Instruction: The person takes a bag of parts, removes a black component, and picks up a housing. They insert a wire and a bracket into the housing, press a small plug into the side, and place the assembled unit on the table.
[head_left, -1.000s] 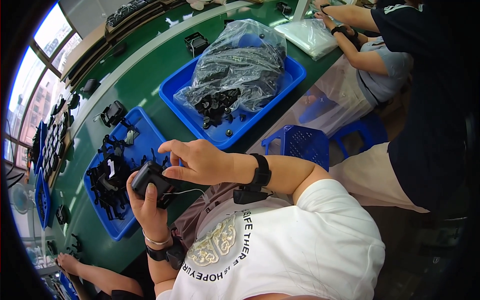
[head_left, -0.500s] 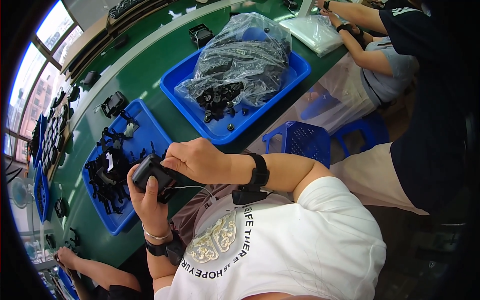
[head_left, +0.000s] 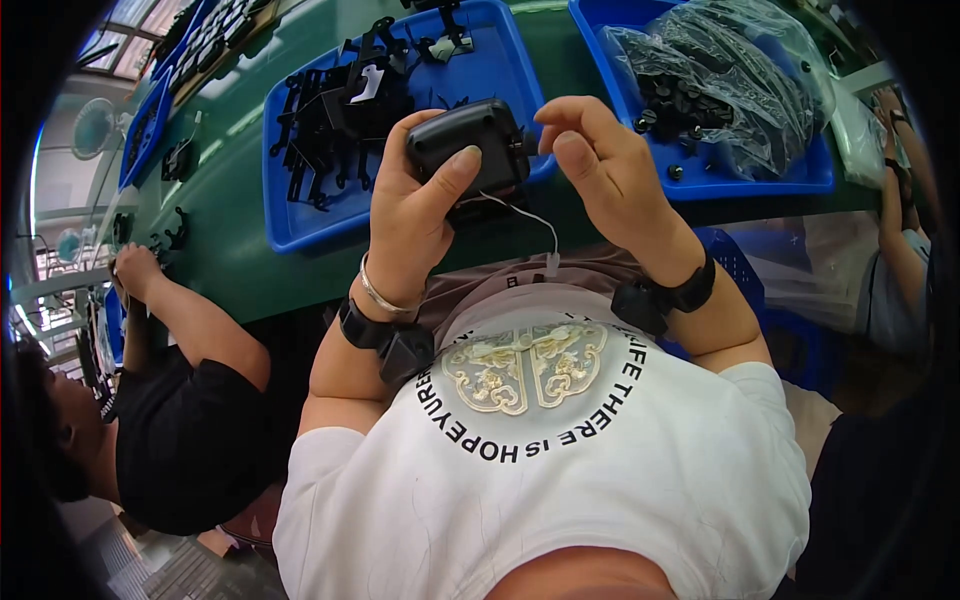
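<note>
My left hand (head_left: 415, 195) is closed round a black plastic housing (head_left: 462, 148) with rounded corners, its thumb lying across the face. From the housing's underside a thin white cable (head_left: 525, 212) hangs down to a small pale connector (head_left: 552, 264) in front of my shirt. To the right of the housing, my right hand (head_left: 615, 175) is raised with thumb and fingers apart, and nothing shows between them. Its fingertips are close to a small dark part (head_left: 525, 143) sticking out of the housing's right side. Whether they touch it I cannot tell.
Behind my left hand, a blue tray (head_left: 280, 215) holds black brackets (head_left: 340, 115). A second blue tray (head_left: 800, 180) at the right holds a clear plastic bag (head_left: 745, 90) and small black knobs (head_left: 685, 105). A co-worker's arm (head_left: 195, 315) reaches to the green table (head_left: 225, 215) at left.
The view has swung, so the trays appear farther right and higher. My right hand, earlier closed at the housing's edge, has drawn away and opened. The left hand still holds the housing.
</note>
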